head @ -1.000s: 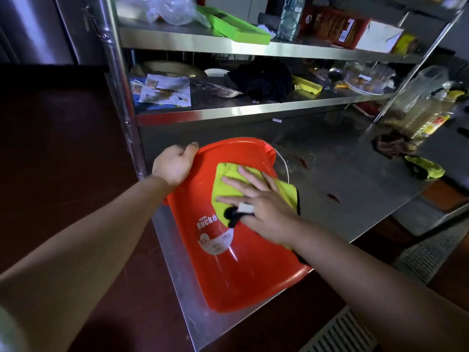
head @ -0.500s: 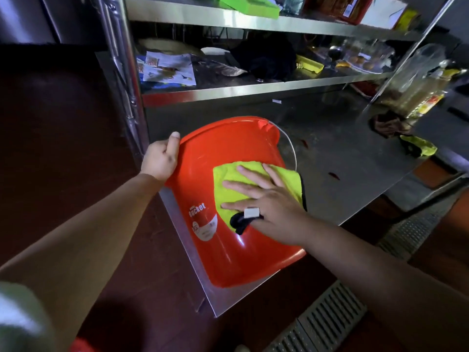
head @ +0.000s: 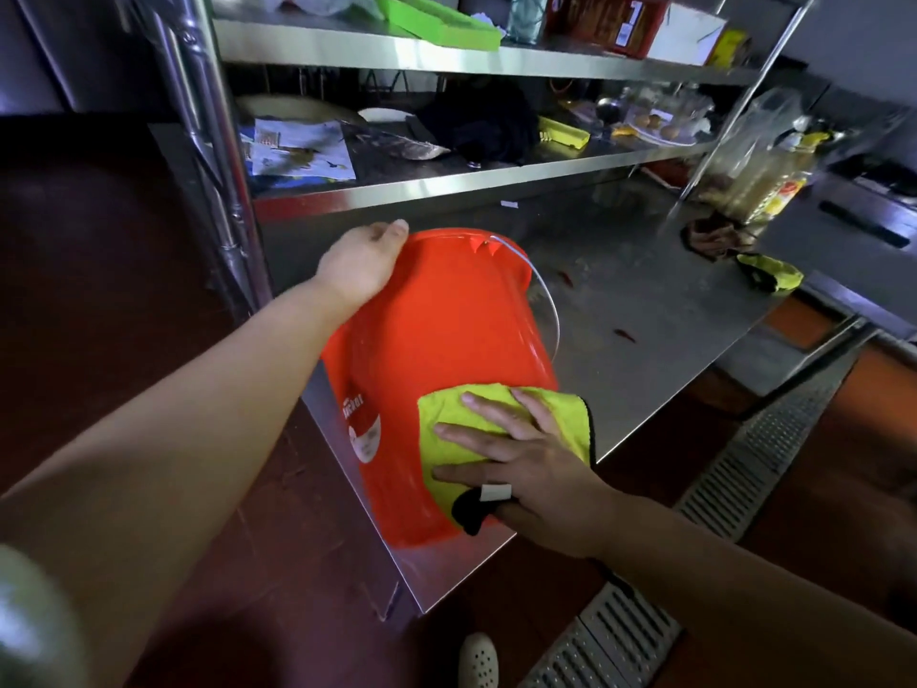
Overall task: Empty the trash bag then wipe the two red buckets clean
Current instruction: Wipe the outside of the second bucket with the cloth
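Observation:
One red bucket [head: 436,350] lies tilted on its side at the near left corner of the steel table [head: 645,310], its base toward me and its wire handle hanging on the right. My left hand [head: 362,263] grips the bucket's far rim. My right hand [head: 521,459] presses a yellow-green cloth [head: 506,419] flat against the bucket's outer wall near the base, fingers spread. A white label shows on the bucket's left side. A second red bucket and a trash bag are not in view.
Two steel shelves [head: 446,186] rise behind the bucket, crowded with papers, a black cloth, a green tray and boxes. A brown rag [head: 714,235] and another yellow cloth [head: 769,278] lie at the table's right. A floor drain grate [head: 744,489] runs below on the right.
My right hand slid the cloth down the bucket's wall from the middle toward the base. The left hand stayed on the rim, and the bucket turned slightly.

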